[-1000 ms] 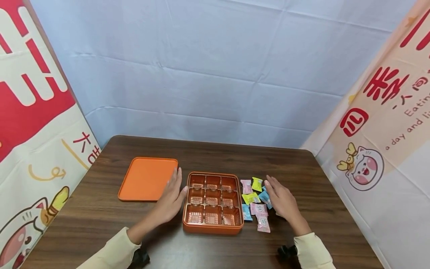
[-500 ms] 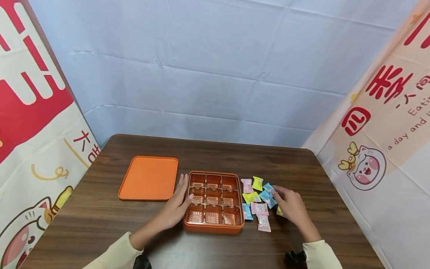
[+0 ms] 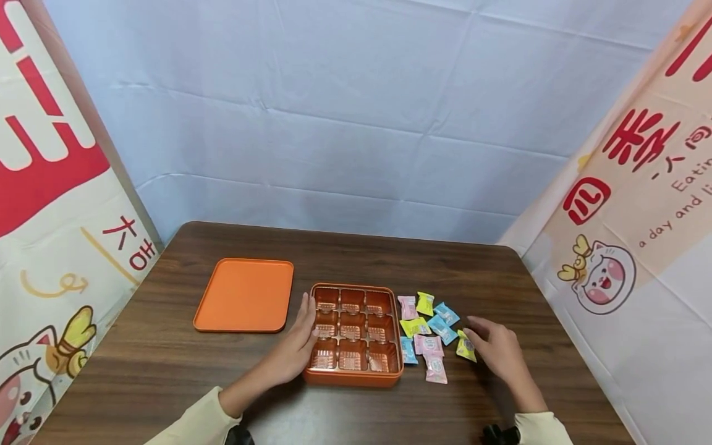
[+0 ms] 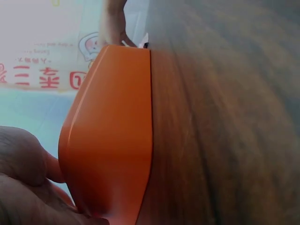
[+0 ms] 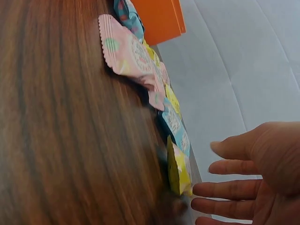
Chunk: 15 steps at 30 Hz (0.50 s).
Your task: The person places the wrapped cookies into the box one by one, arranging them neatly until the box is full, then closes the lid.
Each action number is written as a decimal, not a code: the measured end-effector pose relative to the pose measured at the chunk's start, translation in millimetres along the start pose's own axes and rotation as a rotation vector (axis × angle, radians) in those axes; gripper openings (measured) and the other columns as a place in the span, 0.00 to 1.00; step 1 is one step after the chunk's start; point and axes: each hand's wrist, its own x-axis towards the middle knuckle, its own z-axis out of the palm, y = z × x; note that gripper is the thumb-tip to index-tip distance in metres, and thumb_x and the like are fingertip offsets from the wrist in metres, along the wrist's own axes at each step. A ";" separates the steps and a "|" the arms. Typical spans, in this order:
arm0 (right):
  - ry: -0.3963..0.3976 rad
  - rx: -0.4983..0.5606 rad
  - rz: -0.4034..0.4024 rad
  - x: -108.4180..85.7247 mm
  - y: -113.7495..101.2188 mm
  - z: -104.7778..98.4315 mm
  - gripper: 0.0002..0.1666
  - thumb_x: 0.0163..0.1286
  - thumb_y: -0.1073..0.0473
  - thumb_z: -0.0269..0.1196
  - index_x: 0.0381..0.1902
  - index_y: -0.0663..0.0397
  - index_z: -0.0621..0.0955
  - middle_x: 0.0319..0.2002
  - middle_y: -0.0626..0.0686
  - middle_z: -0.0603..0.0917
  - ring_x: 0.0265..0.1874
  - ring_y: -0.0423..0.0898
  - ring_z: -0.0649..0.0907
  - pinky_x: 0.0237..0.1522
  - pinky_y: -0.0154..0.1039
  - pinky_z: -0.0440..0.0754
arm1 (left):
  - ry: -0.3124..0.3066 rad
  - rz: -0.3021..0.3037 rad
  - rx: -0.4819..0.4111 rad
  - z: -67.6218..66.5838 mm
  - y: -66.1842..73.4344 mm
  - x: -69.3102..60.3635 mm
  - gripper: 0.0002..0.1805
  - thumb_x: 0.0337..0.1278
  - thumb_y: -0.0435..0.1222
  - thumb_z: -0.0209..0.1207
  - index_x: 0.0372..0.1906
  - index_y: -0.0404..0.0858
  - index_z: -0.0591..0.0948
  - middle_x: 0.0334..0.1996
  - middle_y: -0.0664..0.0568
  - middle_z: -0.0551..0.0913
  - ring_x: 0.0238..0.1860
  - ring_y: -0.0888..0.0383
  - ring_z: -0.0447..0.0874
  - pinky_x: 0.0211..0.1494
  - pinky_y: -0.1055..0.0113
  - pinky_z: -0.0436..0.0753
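Pale-blue cloth (image 3: 322,117) backs the brown wood-grain table (image 3: 356,256) at 12 o'clock, left hand (image 3: 292,351) straight-fingered against square orange box (image 3: 353,378), right hand (image 3: 503,352) loose-fingered.

Sleeves (image 3: 194,420) are cream; wrist pieces (image 3: 500,435) are black.

The brown table (image 3: 345,414) carries an orange lid (image 3: 243,295) nearer its left edge, a compartmented box (image 3: 351,379) centrally, wrapped sweets (image 3: 428,345) nearer its right.

Orange nine-compartment box (image 3: 353,378) open; rightmost packet (image 3: 465,347) yellow.
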 end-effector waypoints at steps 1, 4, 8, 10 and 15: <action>-0.003 -0.004 0.001 -0.1 1.5 0.0 0.24 0.73 0.58 0.64 0.62 0.68 0.80 0.55 0.68 0.84 0.55 0.67 0.82 0.52 0.64 0.79 | -0.002 0.008 0.008 -0.6 0.0 0.5 0.35 0.82 0.32 0.41 0.80 0.30 0.38 0.79 0.41 0.24 0.80 0.39 0.31 0.76 0.38 0.46; -0.011 -0.013 -0.006 0.3 5.1 -0.7 0.25 0.71 0.60 0.66 0.61 0.68 0.80 0.54 0.68 0.84 0.55 0.67 0.82 0.53 0.65 0.78 | 0.000 0.038 0.036 -2.7 -0.6 2.8 0.35 0.80 0.29 0.42 0.80 0.28 0.40 0.79 0.40 0.26 0.79 0.38 0.33 0.76 0.39 0.47; -0.031 -0.018 0.000 0.9 7.3 -2.0 0.25 0.68 0.61 0.68 0.60 0.68 0.81 0.53 0.69 0.84 0.54 0.68 0.82 0.52 0.65 0.79 | 0.025 0.077 0.065 -5.7 -3.1 7.2 0.33 0.79 0.27 0.42 0.78 0.25 0.44 0.80 0.37 0.33 0.79 0.35 0.37 0.77 0.39 0.49; -0.043 -0.019 0.007 0.8 7.8 -2.5 0.26 0.67 0.61 0.70 0.60 0.69 0.81 0.52 0.69 0.85 0.52 0.67 0.83 0.50 0.63 0.80 | 0.034 0.088 0.071 -7.1 -4.4 8.8 0.32 0.78 0.26 0.42 0.78 0.24 0.46 0.80 0.36 0.36 0.79 0.35 0.39 0.76 0.39 0.49; -0.069 -0.021 0.000 0.8 10.1 -3.5 0.29 0.63 0.59 0.74 0.59 0.68 0.82 0.50 0.68 0.85 0.45 0.61 0.86 0.44 0.58 0.83 | 0.042 0.076 0.073 -10.1 -6.9 12.5 0.32 0.79 0.27 0.43 0.79 0.26 0.46 0.80 0.38 0.37 0.80 0.39 0.40 0.77 0.42 0.51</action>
